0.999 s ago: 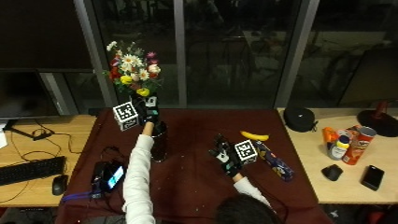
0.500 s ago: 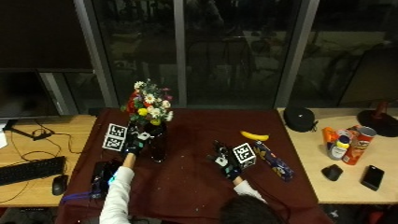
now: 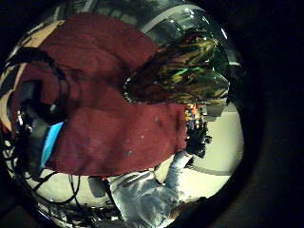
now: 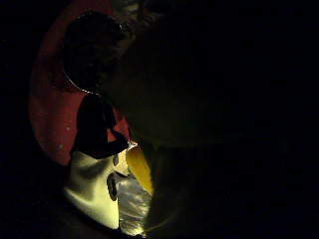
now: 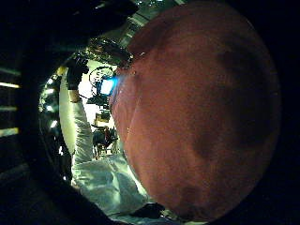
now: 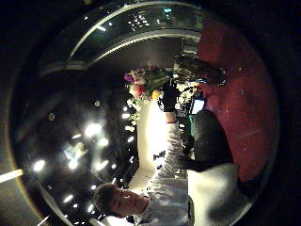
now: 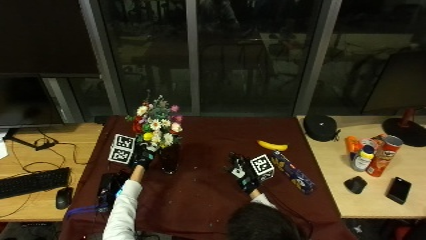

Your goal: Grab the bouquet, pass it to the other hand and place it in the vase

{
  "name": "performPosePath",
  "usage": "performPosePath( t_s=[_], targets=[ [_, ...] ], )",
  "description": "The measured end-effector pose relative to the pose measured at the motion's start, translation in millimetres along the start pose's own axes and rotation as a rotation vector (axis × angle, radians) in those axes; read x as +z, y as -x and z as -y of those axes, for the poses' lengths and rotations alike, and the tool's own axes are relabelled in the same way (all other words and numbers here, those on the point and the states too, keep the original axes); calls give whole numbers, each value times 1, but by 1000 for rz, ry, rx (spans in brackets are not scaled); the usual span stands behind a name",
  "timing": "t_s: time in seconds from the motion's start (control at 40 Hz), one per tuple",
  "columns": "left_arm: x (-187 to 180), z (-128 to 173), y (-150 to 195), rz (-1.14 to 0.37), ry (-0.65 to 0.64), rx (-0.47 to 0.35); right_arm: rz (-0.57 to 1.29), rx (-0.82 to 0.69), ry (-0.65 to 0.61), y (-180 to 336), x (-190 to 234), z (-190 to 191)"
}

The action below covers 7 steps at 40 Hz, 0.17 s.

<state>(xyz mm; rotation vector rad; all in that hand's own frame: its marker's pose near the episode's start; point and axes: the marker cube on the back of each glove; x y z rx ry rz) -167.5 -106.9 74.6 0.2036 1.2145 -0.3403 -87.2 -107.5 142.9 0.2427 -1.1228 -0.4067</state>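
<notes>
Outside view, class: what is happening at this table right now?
A person's left hand grips a bouquet of mixed flowers by its stems, at the dark vase on the maroon tablecloth. Whether the stems are inside it is unclear. The right hand rests open on the cloth, holding nothing. A banana lies beyond it.

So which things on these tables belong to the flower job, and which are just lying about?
Part of the job:
bouquet, gripped by the left hand
dark vase beside that hand
right hand, resting open on the red cloth

Just lying about:
banana
keyboard
mouse
crisp tube
phone
</notes>
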Motion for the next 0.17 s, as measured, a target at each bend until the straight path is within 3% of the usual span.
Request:
performPosePath(
  t_s=[0.175],
  targets=[
    [1,-3,4,-2,36,-2,-78,78,-19,-13,-1,0]
  ],
)
